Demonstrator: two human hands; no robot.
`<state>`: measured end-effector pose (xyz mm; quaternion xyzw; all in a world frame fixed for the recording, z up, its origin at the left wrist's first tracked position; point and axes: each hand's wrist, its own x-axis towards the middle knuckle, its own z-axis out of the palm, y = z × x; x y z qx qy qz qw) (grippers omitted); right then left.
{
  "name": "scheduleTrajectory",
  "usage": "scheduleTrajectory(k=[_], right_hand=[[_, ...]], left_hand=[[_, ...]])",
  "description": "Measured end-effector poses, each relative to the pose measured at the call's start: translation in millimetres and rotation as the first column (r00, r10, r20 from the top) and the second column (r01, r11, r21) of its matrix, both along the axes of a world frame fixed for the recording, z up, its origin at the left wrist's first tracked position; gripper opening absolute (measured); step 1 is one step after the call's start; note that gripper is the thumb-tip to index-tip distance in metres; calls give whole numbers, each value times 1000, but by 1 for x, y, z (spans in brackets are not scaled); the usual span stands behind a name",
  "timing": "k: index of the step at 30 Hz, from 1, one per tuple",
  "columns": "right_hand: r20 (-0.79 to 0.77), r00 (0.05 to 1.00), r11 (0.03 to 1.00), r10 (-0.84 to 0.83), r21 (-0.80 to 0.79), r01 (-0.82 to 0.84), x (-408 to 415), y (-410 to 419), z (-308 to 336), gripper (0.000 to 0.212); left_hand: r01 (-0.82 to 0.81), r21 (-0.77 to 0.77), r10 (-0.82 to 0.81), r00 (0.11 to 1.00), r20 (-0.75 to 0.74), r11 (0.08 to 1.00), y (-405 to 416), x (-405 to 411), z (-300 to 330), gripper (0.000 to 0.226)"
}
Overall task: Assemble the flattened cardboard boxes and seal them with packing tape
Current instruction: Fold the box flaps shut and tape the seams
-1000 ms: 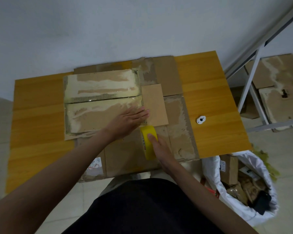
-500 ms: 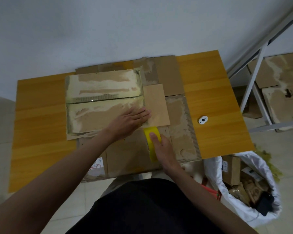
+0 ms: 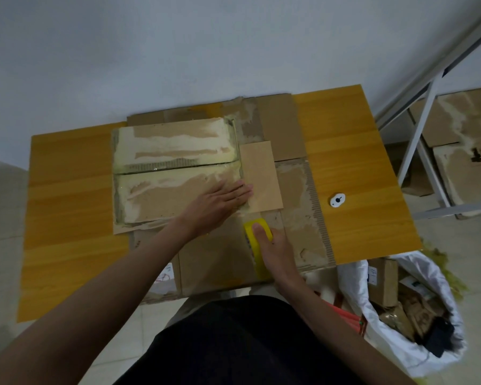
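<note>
A worn cardboard box (image 3: 175,173) lies on flattened cardboard sheets (image 3: 297,234) on the yellow wooden table (image 3: 353,151). Its two top flaps meet at a seam covered with clear tape, and a side flap (image 3: 260,176) sticks out to the right. My left hand (image 3: 220,204) presses flat on the near flap, fingers spread toward the side flap. Just below that flap, my right hand (image 3: 272,245) grips a yellow roll of packing tape (image 3: 254,237), standing on edge against the cardboard. A strip of yellow tape runs from the roll toward me.
A small white round object (image 3: 338,200) lies on the table to the right. A white sack (image 3: 417,315) full of cardboard scraps stands on the floor at the right. A metal shelf frame (image 3: 417,134) with more cardboard is at the far right. A wall runs behind the table.
The right hand has pushed the tape roll a little away from me, toward the side flap. The left hand stays pressed on the near flap.
</note>
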<state>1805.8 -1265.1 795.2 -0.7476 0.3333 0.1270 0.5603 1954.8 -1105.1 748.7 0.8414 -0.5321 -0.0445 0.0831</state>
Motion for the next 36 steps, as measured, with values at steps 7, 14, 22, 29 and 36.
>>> scheduleTrajectory(k=[7,14,22,29,36], right_hand=[[-39,996,983,80,166,-73,3,-4,-38,41],[-60,991,956,116,279,-95,10,-4,-57,26],[-131,977,976,-169,-164,147,36,-98,-76,27],[-427,898,916,-102,-393,-83,61,-180,-97,50],[-464,886,900,-1,-387,-202,57,-192,-108,45]], left_hand=[[19,-11,-19,999,43,1000,1,1,4,59],[-4,32,1,996,87,999,1,-3,0,66],[-40,33,37,994,99,999,0,-8,-2,72],[-67,51,62,992,106,996,-1,-12,-1,73],[-82,57,76,992,97,995,-3,-13,1,70]])
